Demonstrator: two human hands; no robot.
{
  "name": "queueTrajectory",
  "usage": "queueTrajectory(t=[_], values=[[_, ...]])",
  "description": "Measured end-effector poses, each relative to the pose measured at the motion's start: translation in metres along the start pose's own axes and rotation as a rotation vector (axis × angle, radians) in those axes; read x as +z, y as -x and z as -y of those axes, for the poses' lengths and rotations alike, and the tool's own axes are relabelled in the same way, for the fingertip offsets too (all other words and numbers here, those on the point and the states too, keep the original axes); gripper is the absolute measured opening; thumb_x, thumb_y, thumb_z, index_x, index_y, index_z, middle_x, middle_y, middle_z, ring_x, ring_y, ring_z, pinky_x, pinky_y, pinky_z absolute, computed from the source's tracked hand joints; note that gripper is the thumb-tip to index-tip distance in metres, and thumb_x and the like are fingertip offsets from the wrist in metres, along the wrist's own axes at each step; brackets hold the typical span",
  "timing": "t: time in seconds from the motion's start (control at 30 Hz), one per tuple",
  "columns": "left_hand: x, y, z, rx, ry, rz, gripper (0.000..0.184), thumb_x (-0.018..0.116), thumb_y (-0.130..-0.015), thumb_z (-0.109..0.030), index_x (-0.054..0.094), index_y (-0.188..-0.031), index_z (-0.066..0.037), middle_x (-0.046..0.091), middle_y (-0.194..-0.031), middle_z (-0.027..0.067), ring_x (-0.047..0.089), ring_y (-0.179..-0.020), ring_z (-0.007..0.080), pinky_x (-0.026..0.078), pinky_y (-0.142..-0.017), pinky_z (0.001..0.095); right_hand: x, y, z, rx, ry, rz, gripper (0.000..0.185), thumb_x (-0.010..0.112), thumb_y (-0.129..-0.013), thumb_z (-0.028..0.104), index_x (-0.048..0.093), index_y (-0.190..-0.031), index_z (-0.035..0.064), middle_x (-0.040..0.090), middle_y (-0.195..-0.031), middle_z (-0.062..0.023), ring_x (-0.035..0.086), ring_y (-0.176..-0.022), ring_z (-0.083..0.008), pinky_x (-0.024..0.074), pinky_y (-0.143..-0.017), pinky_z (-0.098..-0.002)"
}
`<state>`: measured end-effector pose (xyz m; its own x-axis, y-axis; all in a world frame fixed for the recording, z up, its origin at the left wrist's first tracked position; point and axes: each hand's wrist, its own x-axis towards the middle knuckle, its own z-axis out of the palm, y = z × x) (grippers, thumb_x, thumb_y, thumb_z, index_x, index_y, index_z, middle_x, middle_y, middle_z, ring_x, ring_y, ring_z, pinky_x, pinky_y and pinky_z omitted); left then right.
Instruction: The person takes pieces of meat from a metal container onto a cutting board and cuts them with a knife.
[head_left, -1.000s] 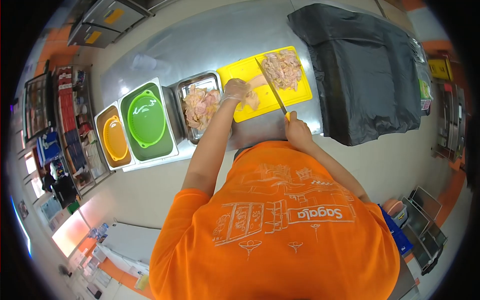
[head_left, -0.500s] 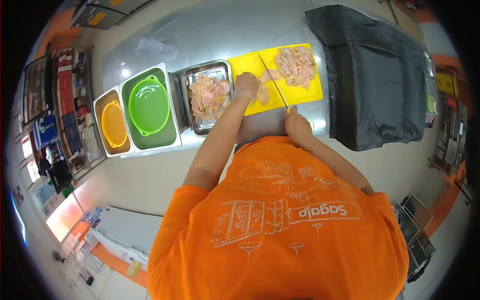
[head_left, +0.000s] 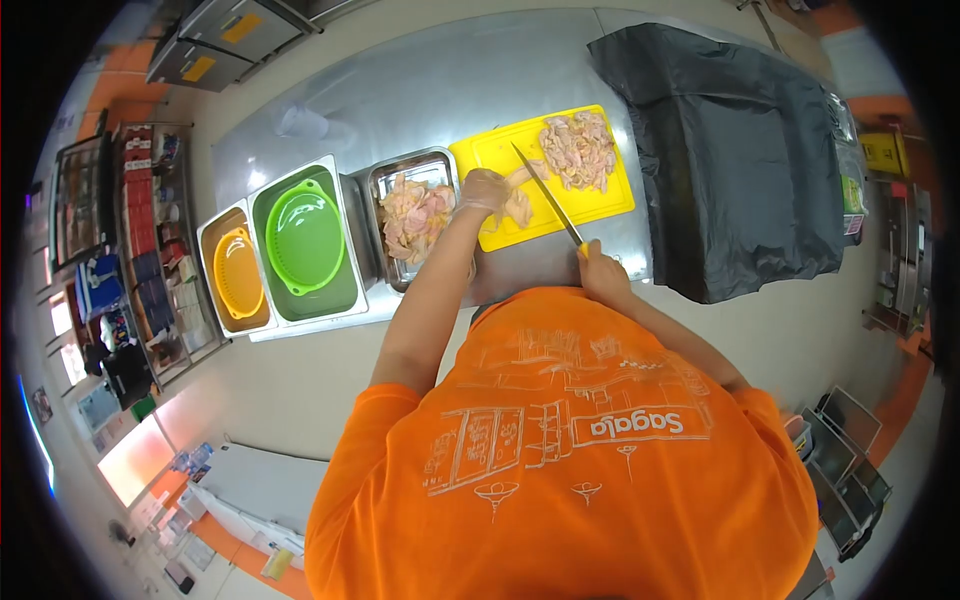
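Note:
My left hand (head_left: 483, 191), in a clear plastic glove, is closed on the left end of a piece of raw chicken (head_left: 518, 208) on the yellow cutting board (head_left: 555, 217). My right hand (head_left: 604, 273) grips the yellow handle of a long knife (head_left: 550, 198) at the board's near edge. The blade slants away over the board, crossing beside the chicken piece. Whether its edge touches the meat I cannot tell. A pile of cut chicken (head_left: 578, 150) lies on the board's right part. Left of the board, a steel tray (head_left: 399, 284) holds more raw chicken (head_left: 414, 215).
Farther left stand steel pans with a green basket (head_left: 303, 240) and an orange basket (head_left: 239, 272). A clear container (head_left: 302, 123) is at the back of the steel table (head_left: 420, 90). Black plastic sheeting (head_left: 740, 170) covers something bulky on the right.
The view has shifted, so the table sits lower in it. The knife has been drawn back towards me, its tip now inside the board's far edge. My left hand stays at the chicken piece.

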<state>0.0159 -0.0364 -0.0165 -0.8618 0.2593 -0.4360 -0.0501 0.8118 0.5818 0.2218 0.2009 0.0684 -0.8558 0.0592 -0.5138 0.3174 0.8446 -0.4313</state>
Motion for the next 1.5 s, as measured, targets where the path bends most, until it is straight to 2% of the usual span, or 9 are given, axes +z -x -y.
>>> queueTrajectory(t=[0.2, 0.33, 0.63, 0.83, 0.93, 1.13, 1.23, 1.33, 1.5], values=[[-0.022, -0.001, -0.044, -0.139, 0.531, 0.070, 0.028, 0.072, -0.088, -0.026, 0.077, -0.097, -0.001, 0.078, -0.087, 0.0132, 0.077, -0.073, 0.0221, 0.059, -0.072, 0.0322, -0.006, 0.018, -0.012, 0.071, -0.013, -0.085, 0.031, 0.045, -0.108, 0.032, 0.041, -0.110, 0.0013, 0.068, -0.081, -0.0305, 0.067, -0.076, -0.0529, 0.0518, -0.069, -0.0628], [-0.031, -0.001, -0.071, -0.038, 0.621, 0.081, 0.030, 0.071, -0.088, -0.022, 0.075, -0.102, 0.005, 0.078, -0.090, 0.0128, 0.076, -0.067, 0.0186, 0.058, -0.069, 0.0291, -0.015, 0.024, -0.001, 0.066, -0.052, -0.127, 0.030, 0.046, -0.107, 0.031, 0.041, -0.109, 0.0011, 0.068, -0.080, -0.0303, 0.067, -0.075, -0.0529, 0.0519, -0.067, -0.0624], [0.011, -0.020, -0.007, -0.043, -0.019, -0.049, 0.039, 0.066, -0.090, -0.049, 0.081, -0.097, -0.014, 0.077, -0.102, 0.0130, 0.074, -0.095, 0.0331, 0.058, -0.084, 0.0400, -0.017, 0.014, 0.014, -0.004, -0.049, -0.078, 0.029, 0.048, -0.106, 0.029, 0.043, -0.109, 0.0008, 0.069, -0.083, -0.0316, 0.067, -0.077, -0.0530, 0.0519, -0.069, -0.0628], [0.000, -0.009, -0.026, 0.039, -0.321, 0.020, 0.055, 0.062, -0.091, -0.062, 0.080, -0.088, -0.011, 0.076, -0.093, 0.0143, 0.073, -0.090, 0.0342, 0.057, -0.082, 0.0414, -0.018, 0.007, 0.028, -0.027, 0.028, 0.001, 0.031, 0.047, -0.106, 0.030, 0.044, -0.109, 0.0001, 0.069, -0.084, -0.0318, 0.068, -0.079, -0.0522, 0.0528, -0.073, -0.0621], [-0.005, 0.008, -0.039, -0.103, -0.161, -0.083, 0.057, 0.060, -0.091, -0.063, 0.079, -0.086, -0.009, 0.075, -0.088, 0.0168, 0.073, -0.088, 0.0362, 0.058, -0.082, 0.0432, -0.013, 0.001, 0.027, -0.021, 0.074, 0.029, 0.031, 0.047, -0.106, 0.031, 0.044, -0.109, -0.0004, 0.069, -0.085, -0.0314, 0.069, -0.080, -0.0516, 0.0542, -0.073, -0.0606], [0.003, 0.016, -0.040, 0.061, -0.395, -0.131, 0.037, 0.057, -0.096, -0.034, 0.079, -0.087, -0.005, 0.075, -0.087, 0.0185, 0.074, -0.085, 0.0359, 0.059, -0.079, 0.0420, 0.002, -0.025, 0.028, -0.058, 0.145, 0.016, 0.032, 0.044, -0.107, 0.029, 0.044, -0.110, -0.0024, 0.070, -0.087, -0.0304, 0.071, -0.083, -0.0477, 0.0573, -0.074, -0.0557], [0.002, 0.014, -0.040, 0.006, -0.281, -0.104, 0.039, 0.057, -0.097, -0.034, 0.079, -0.091, -0.004, 0.075, -0.090, 0.0184, 0.075, -0.085, 0.0353, 0.059, -0.079, 0.0425, 0.012, -0.068, 0.040, -0.104, 0.135, -0.034, 0.032, 0.043, -0.107, 0.028, 0.045, -0.112, -0.0036, 0.071, -0.087, -0.0296, 0.071, -0.083, -0.0461, 0.0577, -0.075, -0.0546], [0.003, 0.010, -0.039, 0.127, -0.602, -0.013, 0.047, 0.056, -0.099, -0.045, 0.079, -0.092, -0.005, 0.075, -0.095, 0.0186, 0.074, -0.090, 0.0325, 0.058, -0.079, 0.0426, 0.010, -0.086, 0.049, -0.128, 0.118, -0.067, 0.032, 0.044, -0.106, 0.028, 0.045, -0.113, -0.0036, 0.071, -0.088, -0.0290, 0.071, -0.083, -0.0464, 0.0572, -0.075, -0.0550], [-0.008, 0.009, -0.046, 0.039, -0.406, -0.053, 0.066, 0.047, -0.099, -0.063, 0.078, -0.089, -0.006, 0.074, -0.093, 0.0193, 0.073, -0.090, 0.0349, 0.058, -0.082, 0.0429, 0.006, -0.045, 0.011, -0.113, 0.068, -0.034, 0.032, 0.044, -0.106, 0.030, 0.046, -0.112, -0.0012, 0.071, -0.087, -0.0301, 0.070, -0.082, -0.0490, 0.0552, -0.074, -0.0577]])
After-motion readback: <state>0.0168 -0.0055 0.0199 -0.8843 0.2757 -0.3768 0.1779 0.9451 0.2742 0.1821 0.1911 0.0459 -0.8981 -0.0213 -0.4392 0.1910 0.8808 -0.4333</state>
